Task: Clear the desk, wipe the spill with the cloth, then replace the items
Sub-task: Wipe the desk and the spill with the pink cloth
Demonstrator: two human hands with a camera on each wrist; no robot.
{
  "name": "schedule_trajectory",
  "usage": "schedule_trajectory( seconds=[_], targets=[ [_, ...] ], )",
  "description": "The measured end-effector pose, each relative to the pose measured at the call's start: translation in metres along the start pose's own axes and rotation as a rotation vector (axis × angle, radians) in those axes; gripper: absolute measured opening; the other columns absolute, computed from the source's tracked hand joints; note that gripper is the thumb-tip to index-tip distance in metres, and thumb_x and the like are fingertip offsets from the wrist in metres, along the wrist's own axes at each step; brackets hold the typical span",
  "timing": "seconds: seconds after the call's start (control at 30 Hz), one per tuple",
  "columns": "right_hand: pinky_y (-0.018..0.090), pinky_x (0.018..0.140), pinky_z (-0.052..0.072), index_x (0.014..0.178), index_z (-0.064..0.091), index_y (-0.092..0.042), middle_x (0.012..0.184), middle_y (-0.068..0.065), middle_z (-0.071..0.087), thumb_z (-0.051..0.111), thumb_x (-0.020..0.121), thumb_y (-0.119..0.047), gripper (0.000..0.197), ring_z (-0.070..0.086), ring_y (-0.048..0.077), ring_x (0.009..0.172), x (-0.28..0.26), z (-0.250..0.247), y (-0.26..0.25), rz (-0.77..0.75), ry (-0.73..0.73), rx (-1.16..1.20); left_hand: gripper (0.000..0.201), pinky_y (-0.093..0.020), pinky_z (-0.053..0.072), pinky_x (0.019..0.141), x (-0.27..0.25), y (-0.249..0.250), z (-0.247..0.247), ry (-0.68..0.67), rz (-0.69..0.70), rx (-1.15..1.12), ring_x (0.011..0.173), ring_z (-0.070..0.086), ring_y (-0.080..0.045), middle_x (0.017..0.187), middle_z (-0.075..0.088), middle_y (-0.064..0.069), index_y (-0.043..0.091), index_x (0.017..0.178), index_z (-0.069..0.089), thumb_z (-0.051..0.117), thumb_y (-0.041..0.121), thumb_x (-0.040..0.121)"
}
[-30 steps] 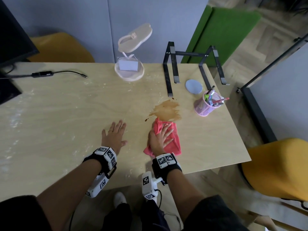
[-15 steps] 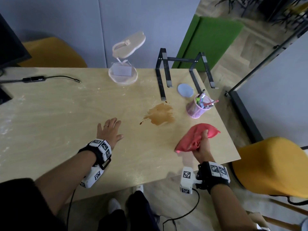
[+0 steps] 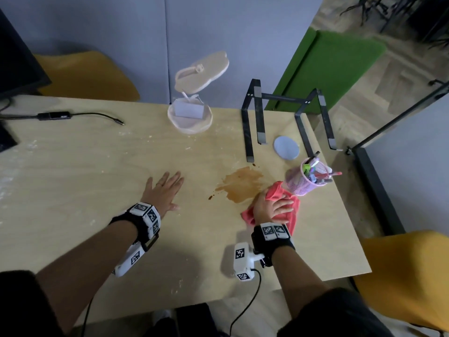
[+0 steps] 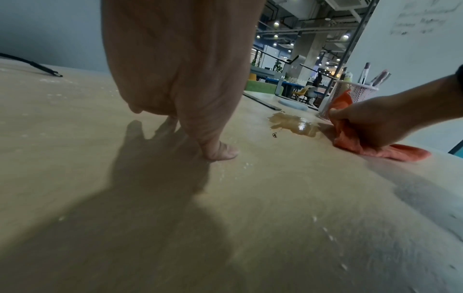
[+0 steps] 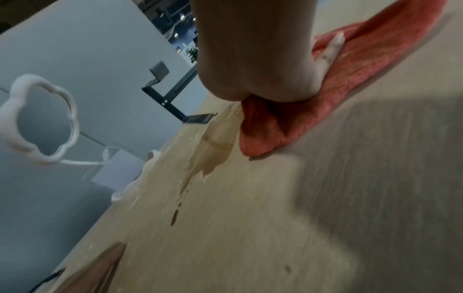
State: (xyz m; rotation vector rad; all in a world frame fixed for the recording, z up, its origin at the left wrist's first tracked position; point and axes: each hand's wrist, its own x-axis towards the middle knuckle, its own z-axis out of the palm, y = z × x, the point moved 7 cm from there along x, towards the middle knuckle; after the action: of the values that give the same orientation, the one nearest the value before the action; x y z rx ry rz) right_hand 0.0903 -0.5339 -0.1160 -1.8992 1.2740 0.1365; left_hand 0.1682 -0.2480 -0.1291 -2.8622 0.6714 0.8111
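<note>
Right hand presses red cloth at the right edge of the spill; left hand flat on the desk.

The right hand (image 3: 269, 207) lies on the cloth (image 3: 289, 215), fingers spread over it and thumb tucked into a fold, pressing it onto the desk (image 3: 97, 190) near the right edge. The cloth touches the right margin of the brown spill (image 3: 240, 184) and lies just beside the pink pen cup (image 3: 307, 180). The left hand (image 3: 162, 190) rests palm down, fingers straight, holding nothing, left of the spill. Toward the far edge stand a laptop stand (image 3: 252, 122), a round coaster (image 3: 286, 147) and a mirror (image 3: 194, 93).
</note>
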Motion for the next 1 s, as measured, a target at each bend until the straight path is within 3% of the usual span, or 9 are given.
schedule_trajectory(
  seconds=[0.1, 0.23, 0.4, 0.5, 0.57, 0.73, 0.87, 1.0],
  targets=[
    [0.05, 0.111, -0.019, 0.145, -0.02, -0.007, 0.154, 0.011, -0.026, 0.025, 0.098, -0.044, 0.075, -0.025, 0.027, 0.142, 0.004, 0.009, -0.003, -0.048, 0.028, -0.039, 0.086, -0.053, 0.011, 0.116, 0.0, -0.003, 0.002, 0.017, 0.003, -0.039, 0.148, -0.011, -0.02, 0.158, -0.022, 0.007, 0.026, 0.151, -0.011, 0.052, 0.039, 0.092],
    [0.049, 0.111, -0.021, 0.147, -0.015, -0.014, 0.156, 0.007, -0.022, 0.027, 0.099, -0.039, 0.068, -0.026, 0.025, 0.142, 0.01, 0.019, -0.02, -0.126, -0.037, 0.007, 0.086, -0.054, 0.01, 0.116, 0.002, -0.004, 0.005, 0.015, 0.0, -0.106, 0.148, -0.013, -0.017, 0.157, -0.024, 0.01, 0.029, 0.15, -0.01, 0.054, 0.034, 0.092],
    [0.055, 0.116, -0.008, 0.15, 0.005, -0.024, 0.155, 0.006, -0.024, 0.022, 0.099, -0.046, 0.058, -0.026, 0.034, 0.14, 0.026, 0.028, -0.045, -0.166, -0.19, 0.134, 0.088, -0.054, 0.01, 0.116, 0.002, -0.006, 0.005, 0.021, -0.001, -0.136, 0.148, -0.013, -0.016, 0.156, -0.024, 0.012, 0.031, 0.15, -0.01, 0.056, 0.033, 0.091],
    [0.056, 0.117, 0.002, 0.149, -0.002, -0.027, 0.156, 0.007, -0.022, 0.025, 0.095, -0.055, 0.066, -0.022, 0.034, 0.142, 0.033, 0.031, -0.056, -0.151, -0.251, 0.154, 0.088, -0.054, 0.009, 0.116, 0.003, -0.006, 0.004, 0.025, 0.002, -0.155, 0.148, -0.013, -0.015, 0.156, -0.023, 0.012, 0.03, 0.15, -0.009, 0.055, 0.034, 0.091],
    [0.055, 0.118, 0.002, 0.149, -0.003, -0.029, 0.156, 0.008, -0.02, 0.026, 0.095, -0.056, 0.067, -0.021, 0.035, 0.142, 0.036, 0.034, -0.061, -0.179, -0.266, 0.102, 0.087, -0.054, 0.01, 0.116, 0.003, -0.006, 0.004, 0.028, 0.004, -0.155, 0.148, -0.012, -0.015, 0.156, -0.023, 0.013, 0.03, 0.15, -0.009, 0.055, 0.034, 0.091],
    [0.048, 0.118, -0.01, 0.149, 0.002, -0.027, 0.158, -0.001, -0.015, 0.027, 0.099, -0.048, 0.06, -0.021, 0.033, 0.142, 0.024, 0.038, -0.066, -0.259, -0.26, -0.008, 0.087, -0.055, 0.01, 0.116, 0.004, -0.007, 0.004, 0.043, -0.001, -0.165, 0.148, -0.011, -0.015, 0.157, -0.02, 0.014, 0.031, 0.15, -0.006, 0.057, 0.033, 0.09],
    [0.043, 0.114, -0.016, 0.149, 0.005, -0.029, 0.158, 0.005, -0.015, 0.027, 0.099, -0.042, 0.057, -0.02, 0.031, 0.143, 0.011, 0.046, -0.068, -0.328, -0.241, -0.111, 0.088, -0.054, 0.011, 0.116, 0.004, -0.007, 0.004, 0.053, -0.004, -0.155, 0.148, -0.01, -0.015, 0.157, -0.02, 0.014, 0.031, 0.151, -0.005, 0.058, 0.032, 0.09],
    [0.057, 0.111, -0.012, 0.144, 0.03, -0.028, 0.158, 0.009, -0.015, 0.039, 0.099, -0.023, 0.046, -0.02, 0.036, 0.142, -0.01, 0.069, -0.073, -0.593, -0.225, -0.551, 0.088, -0.054, 0.012, 0.116, 0.004, -0.006, 0.003, 0.057, -0.008, -0.149, 0.148, -0.009, -0.015, 0.157, -0.019, 0.014, 0.031, 0.151, -0.005, 0.058, 0.032, 0.09]
  ],
)
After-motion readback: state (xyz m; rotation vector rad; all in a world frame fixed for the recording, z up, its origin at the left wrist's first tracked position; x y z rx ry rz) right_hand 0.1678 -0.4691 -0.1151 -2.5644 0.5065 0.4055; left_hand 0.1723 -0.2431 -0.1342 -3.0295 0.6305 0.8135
